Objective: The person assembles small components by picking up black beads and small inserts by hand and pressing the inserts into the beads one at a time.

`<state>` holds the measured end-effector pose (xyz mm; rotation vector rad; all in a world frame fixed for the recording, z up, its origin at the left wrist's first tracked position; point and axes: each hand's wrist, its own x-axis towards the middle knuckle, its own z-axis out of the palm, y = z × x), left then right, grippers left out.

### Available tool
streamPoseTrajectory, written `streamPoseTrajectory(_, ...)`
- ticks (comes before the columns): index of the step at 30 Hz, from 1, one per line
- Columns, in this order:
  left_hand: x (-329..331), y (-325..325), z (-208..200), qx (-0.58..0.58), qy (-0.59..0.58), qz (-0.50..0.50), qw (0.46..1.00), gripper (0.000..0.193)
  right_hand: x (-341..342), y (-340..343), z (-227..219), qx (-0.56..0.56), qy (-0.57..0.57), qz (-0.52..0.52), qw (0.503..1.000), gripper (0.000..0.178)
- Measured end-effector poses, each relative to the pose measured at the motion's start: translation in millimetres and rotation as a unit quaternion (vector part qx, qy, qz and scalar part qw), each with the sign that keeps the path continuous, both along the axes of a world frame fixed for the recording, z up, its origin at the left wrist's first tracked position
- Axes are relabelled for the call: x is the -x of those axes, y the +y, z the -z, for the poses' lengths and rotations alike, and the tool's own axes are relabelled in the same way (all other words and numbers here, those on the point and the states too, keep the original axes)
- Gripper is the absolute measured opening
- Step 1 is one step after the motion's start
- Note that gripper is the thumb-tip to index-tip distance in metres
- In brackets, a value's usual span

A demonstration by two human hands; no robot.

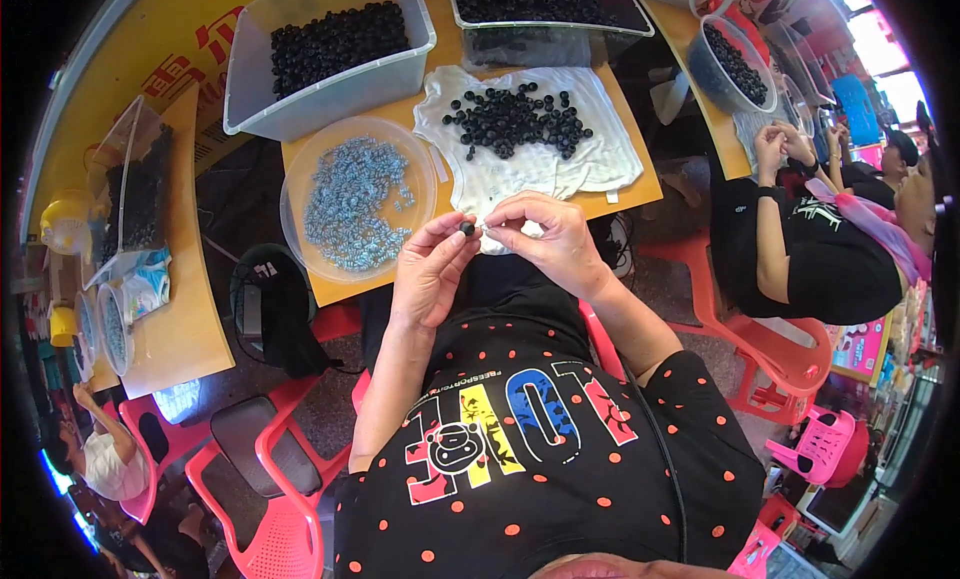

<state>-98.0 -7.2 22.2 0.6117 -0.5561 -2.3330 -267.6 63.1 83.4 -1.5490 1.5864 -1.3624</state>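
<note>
Between thumb and fingers, my left hand (433, 264) pinches a small round black part (467, 228). Close beside it, my right hand (548, 235) is closed in a pinch on something tiny and pale that I cannot make out. Both hands are held over the table's near edge. Beyond them, a heap of black round parts (515, 119) lies on a white cloth (600, 164). Left of the cloth stands a round clear tub (292, 204) with many small light-blue pieces (355, 194) in it.
Two rectangular plastic bins, one at far left (330, 97) and one at far right (540, 47), hold black parts. Other people sit at tables on both sides, one person (820, 229) close on the right. Red plastic chairs (275, 489) stand around.
</note>
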Motion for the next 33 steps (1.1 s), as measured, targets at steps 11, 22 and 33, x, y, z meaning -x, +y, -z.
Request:
streamPoseTrajectory(11, 1, 3, 5, -0.028, -0.003, 0.010, 1.000, 0.021, -5, -3, 4, 0.024, 0.032, 0.006, 0.999, 0.012)
streamPoseTrajectory(22, 8, 10, 11, -0.079, -0.061, -0.029, 0.995, 0.022, -15, 5, 30, 0.097, 0.161, 0.000, 0.982, 0.023)
streamPoseTrajectory(33, 10, 14, 25, -0.149, -0.002, 0.038, 0.988, 0.022, 86, -45, 91, 0.037, 0.312, 0.147, 0.938, 0.014)
